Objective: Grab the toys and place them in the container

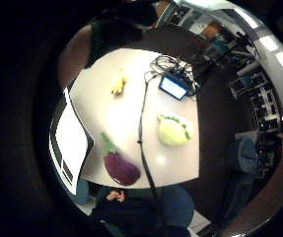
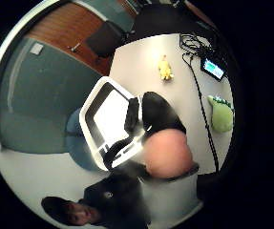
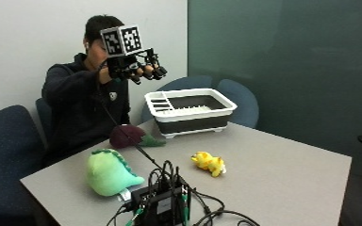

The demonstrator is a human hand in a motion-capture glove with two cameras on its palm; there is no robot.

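Gloved right hand (image 3: 134, 69) is held up high, upper left, fingers loosely curled, nothing gripped. Eggplant toy (image 3: 129, 136) is laid stem toward the container (image 3: 190, 111), partly hidden by the dinosaur plush (image 3: 109, 173).

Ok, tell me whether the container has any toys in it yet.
Empty as far as it shows: the container shows only its bare dark floor, while the eggplant, green dinosaur and yellow toy lie on the table.

Grey table (image 3: 281, 174) carries container (image 3: 190, 111), eggplant (image 3: 128, 136), dinosaur (image 3: 109, 173), yellow toy (image 3: 209, 163), electronics box (image 3: 162, 205).
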